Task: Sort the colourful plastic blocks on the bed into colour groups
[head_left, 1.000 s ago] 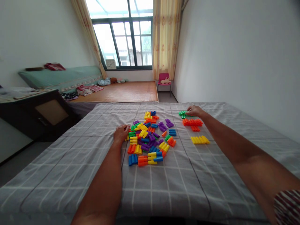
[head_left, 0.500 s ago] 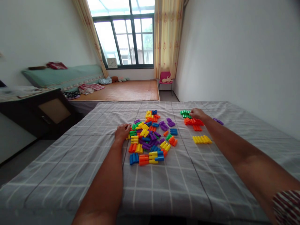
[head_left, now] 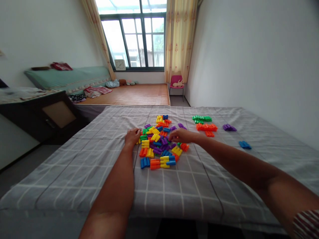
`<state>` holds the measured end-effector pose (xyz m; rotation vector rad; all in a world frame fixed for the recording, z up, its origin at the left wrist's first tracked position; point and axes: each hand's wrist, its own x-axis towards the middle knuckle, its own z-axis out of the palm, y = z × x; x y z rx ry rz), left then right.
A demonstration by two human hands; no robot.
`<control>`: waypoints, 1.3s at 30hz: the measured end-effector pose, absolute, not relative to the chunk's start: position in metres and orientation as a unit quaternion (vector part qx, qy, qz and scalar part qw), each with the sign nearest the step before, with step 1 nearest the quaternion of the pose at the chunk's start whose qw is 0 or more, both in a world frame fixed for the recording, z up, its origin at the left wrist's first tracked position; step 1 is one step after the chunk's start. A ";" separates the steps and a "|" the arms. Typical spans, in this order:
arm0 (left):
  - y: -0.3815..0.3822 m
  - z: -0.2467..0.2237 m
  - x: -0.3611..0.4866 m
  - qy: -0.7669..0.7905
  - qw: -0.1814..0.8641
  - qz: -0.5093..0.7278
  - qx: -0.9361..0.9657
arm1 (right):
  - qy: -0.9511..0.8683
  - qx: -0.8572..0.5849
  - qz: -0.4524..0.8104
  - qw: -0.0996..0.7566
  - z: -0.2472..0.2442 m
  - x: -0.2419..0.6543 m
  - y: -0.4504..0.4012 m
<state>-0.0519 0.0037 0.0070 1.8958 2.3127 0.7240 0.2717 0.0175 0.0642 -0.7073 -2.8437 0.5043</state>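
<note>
A mixed pile of plastic building blocks (head_left: 156, 137), each shaped like short tubes joined side by side, lies on a grey checked cloth. My left hand (head_left: 132, 136) rests curled against the pile's left edge, its fingertips partly hidden, with a bit of yellow block showing beside it. Over the pile's right side, my right hand (head_left: 181, 135) reaches down with bent fingers close together among purple blocks (head_left: 164, 143). Whatever either hand grips is too small or covered to make out. Farther right lie green blocks (head_left: 201, 119) in a row and orange blocks (head_left: 206, 127) below them.
Purple blocks (head_left: 229, 127) and a blue block (head_left: 245, 145) sit apart at the right, past my right forearm. The cloth-covered surface (head_left: 74, 172) extends to both sides. Beyond it are a bed mat (head_left: 139, 94), a pink chair (head_left: 176, 81) and a dark cabinet (head_left: 50, 116).
My right hand has left the green blocks and moved left to the pile. The green row now shows more fully, a blue block has come into sight, and the yellow row is covered by my forearm.
</note>
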 end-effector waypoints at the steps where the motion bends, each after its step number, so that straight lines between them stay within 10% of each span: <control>1: 0.004 0.007 -0.052 0.751 0.034 0.236 0.616 | -0.956 -0.232 0.156 0.087 0.061 0.262 0.011; 24: 0.005 0.006 -0.053 0.751 0.039 0.241 0.614 | -0.929 -0.315 0.190 -0.037 0.058 0.242 0.015; 33: 0.004 0.007 -0.052 0.746 0.035 0.245 0.618 | -0.793 -0.407 0.411 0.191 0.055 0.298 0.055; 39: 0.008 0.005 -0.056 0.746 0.019 0.225 0.627 | -0.765 -0.536 0.185 0.306 0.076 0.395 0.101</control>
